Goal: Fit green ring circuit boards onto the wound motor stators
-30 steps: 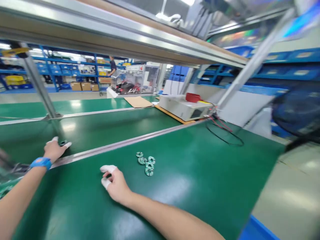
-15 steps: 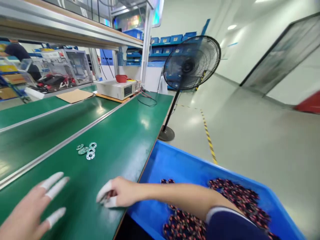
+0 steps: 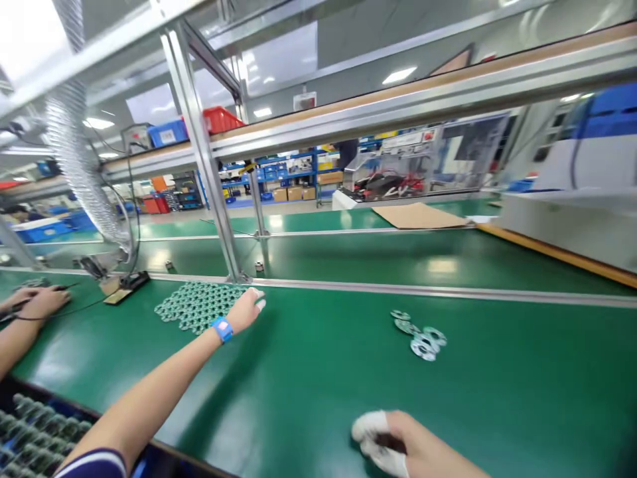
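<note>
My left hand [image 3: 245,311], with white finger cots and a blue wristband [image 3: 222,328], hovers at the right end of a flat array of green ring-shaped circuit boards [image 3: 196,305]. Its thumb and forefinger are slightly apart, and nothing shows between them. My right hand [image 3: 393,438], also in white finger cots, is curled low over the green bench at the front. Something dark is between its fingers, mostly hidden and too blurred to name. Beyond that hand lies a small loose group of ring-shaped boards [image 3: 423,344], some overlapping.
A co-worker's hands [image 3: 42,304] are at the far left by a cable. A black-edged tool stand [image 3: 127,289] sits near an aluminium post [image 3: 204,153]. At lower left, a tray [image 3: 40,431] holds many ring parts. A metal rail [image 3: 348,287] crosses the bench; cardboard [image 3: 418,216] lies beyond.
The view has swung left, away from the fan and blue bin of small parts. My left hand has reached out to the board array; my right hand stays curled over the bench.
</note>
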`<move>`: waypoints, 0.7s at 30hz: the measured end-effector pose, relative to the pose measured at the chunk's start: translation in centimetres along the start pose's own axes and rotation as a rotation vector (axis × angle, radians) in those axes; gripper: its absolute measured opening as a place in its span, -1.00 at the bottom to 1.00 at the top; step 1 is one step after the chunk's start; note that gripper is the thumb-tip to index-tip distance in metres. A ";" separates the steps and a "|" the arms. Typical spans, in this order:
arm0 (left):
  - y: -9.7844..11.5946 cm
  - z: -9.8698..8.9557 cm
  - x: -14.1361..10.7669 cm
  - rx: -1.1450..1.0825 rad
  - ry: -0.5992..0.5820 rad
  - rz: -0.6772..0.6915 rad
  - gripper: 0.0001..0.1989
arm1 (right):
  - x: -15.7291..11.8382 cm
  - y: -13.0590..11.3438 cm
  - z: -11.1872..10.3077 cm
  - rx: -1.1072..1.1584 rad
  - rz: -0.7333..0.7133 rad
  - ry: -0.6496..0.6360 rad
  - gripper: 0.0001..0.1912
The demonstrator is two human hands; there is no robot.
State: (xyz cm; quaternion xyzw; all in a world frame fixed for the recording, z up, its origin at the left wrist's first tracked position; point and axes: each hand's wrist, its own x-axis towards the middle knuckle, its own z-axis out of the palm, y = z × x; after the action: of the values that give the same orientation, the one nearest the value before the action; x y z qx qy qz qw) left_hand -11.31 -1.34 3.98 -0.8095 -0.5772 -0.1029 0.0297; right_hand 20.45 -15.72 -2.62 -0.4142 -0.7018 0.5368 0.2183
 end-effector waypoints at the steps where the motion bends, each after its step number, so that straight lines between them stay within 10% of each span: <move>1: -1.4 0.1 0.7 0.027 0.028 -0.075 -0.73 | 2.2 -0.6 0.2 0.014 -0.002 -0.050 -0.75; 9: -5.2 1.2 4.4 0.013 0.078 -0.332 -0.74 | 15.1 -1.7 -0.3 0.056 -0.022 0.074 -0.68; 21: 4.8 0.6 8.1 -0.771 0.032 0.045 -0.49 | 16.5 -0.9 -4.1 0.185 -0.093 0.340 -0.53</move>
State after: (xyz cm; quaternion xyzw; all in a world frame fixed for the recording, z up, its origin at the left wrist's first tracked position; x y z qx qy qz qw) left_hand -4.22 4.72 5.39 -0.7721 -0.4777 -0.3241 -0.2656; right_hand 13.94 -0.02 -2.69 -0.4445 -0.6208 0.5106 0.3953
